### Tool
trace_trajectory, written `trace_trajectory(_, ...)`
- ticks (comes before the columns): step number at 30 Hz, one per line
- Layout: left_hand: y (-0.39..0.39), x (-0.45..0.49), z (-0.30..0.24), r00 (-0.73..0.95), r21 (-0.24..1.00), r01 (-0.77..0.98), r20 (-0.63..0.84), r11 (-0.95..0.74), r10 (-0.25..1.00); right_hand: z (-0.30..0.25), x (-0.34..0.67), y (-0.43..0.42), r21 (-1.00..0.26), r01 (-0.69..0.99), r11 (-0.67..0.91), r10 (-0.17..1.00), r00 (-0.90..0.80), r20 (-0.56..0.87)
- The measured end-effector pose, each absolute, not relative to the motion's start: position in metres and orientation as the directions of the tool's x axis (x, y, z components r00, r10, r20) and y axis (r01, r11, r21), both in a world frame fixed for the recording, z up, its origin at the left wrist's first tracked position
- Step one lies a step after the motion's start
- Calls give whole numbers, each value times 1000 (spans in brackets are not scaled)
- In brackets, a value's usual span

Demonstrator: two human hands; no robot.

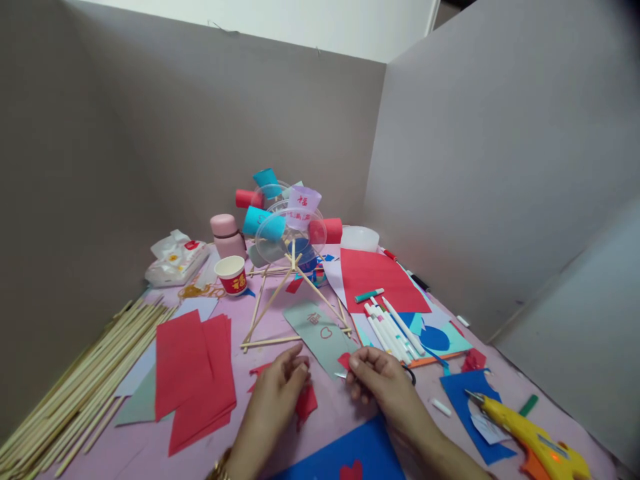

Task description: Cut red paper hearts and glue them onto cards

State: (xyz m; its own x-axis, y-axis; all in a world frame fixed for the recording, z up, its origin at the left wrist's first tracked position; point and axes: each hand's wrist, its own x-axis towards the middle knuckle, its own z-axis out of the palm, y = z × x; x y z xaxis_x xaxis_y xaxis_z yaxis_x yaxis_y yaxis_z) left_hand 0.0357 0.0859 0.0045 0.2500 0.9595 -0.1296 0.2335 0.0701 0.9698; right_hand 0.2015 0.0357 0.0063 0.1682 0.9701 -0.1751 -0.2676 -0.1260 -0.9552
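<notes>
My right hand pinches a small red paper piece between thumb and fingers. Beneath that hand, a black loop and a metal tip show, apparently scissors mostly covered by the hand. My left hand is loosely curved with nothing in it, over torn red paper scraps. Just beyond both hands lies a grey-green paper strip with a drawn heart and a character. Behind it stands a stick-framed wheel model carrying coloured paper cups. Blue paper with a red heart lies nearest me.
Wooden sticks and red paper sheets lie at left. A paper cup, pink flask and tissue pack stand behind. At right are white markers and a yellow glue gun. Grey partitions enclose the table.
</notes>
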Motion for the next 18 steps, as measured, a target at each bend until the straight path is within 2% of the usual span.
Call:
trace_trajectory(4,110,44,1,308,936,238,-327,261,893,1,207,38,-956,-264,-130,971,163,-177)
trace_trajectory(8,118,52,-2,291,899,247,-425,362,857,-9,204,36,-955,-244,-168,973,112,-200)
trace_trajectory(12,119,61,3,265,891,197,-450,409,853,-12,202,35,-962,-217,-164,978,94,-187)
trace_trajectory(18,117,66,14,180,913,36,-406,406,896,-13,204,37,-973,-209,-100,984,123,-128)
